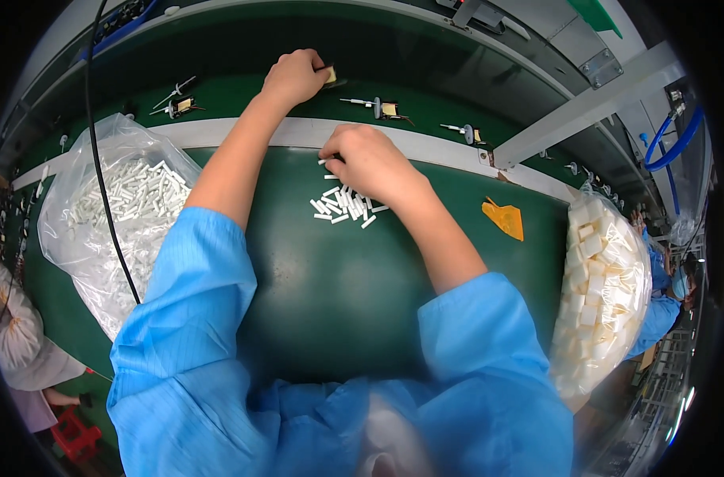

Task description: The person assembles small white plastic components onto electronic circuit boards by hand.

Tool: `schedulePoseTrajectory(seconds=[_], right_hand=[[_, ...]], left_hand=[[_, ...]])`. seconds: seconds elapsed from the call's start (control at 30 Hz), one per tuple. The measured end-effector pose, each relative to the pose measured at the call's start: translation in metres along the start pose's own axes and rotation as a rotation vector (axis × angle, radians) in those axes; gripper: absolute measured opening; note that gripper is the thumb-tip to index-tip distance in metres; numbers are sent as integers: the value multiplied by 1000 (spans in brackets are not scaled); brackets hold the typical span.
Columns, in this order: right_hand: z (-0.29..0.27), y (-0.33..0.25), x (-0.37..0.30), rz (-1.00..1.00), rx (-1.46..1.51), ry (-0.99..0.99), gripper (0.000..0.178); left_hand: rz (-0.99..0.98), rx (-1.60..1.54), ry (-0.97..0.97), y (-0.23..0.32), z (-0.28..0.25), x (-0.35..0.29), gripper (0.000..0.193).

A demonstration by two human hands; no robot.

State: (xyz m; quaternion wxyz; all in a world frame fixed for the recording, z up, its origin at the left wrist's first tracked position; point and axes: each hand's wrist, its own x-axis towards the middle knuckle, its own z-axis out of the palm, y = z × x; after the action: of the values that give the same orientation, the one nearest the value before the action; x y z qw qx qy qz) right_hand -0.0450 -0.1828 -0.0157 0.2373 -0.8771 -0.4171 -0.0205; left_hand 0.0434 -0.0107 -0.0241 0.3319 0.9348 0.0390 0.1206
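My left hand [294, 78] is over the dark green strip beyond the white rail, fingers closed on a small part with a yellow block [331, 75]. Its other side is hidden by the fingers. On the near side of the rail, my right hand [370, 163] pinches a short white tube [323, 162] between thumb and fingers. Just below that hand, a loose pile of short white tubes [347, 203] is spread on the green tabletop [322, 294]. Along the strip lie small assemblies with a grey disc, a white rod and a yellow block [389, 110].
A clear bag of white tubes [135, 191] lies at the left, crossed by a black cable [101, 175]. A bag of cream blocks [604, 278] stands at the right, near an orange scrap [503, 220]. A metal post [584, 103] rises at the right. Other people work at both sides.
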Motion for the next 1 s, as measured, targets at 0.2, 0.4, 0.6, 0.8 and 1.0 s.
schedulePoseTrajectory(seconds=[0.2,0.4,0.6,0.8,1.0], right_hand=[[5,-8,-2,7,-171,-26,6],[-2,-17,4,146,-96,1,7],[3,-10,6,122,208,173,20],[11,3,13,317,542,218,23],[24,33,13,494,1028,296,18]], left_hand=[[149,224,-36,-31,-1,13,38],[-149,734,258,-90,-68,38,49],[-426,747,-62,-145,-106,37,33],[-169,439,241,-83,-78,39,27],[-180,-1275,-76,9,-13,-2,15]])
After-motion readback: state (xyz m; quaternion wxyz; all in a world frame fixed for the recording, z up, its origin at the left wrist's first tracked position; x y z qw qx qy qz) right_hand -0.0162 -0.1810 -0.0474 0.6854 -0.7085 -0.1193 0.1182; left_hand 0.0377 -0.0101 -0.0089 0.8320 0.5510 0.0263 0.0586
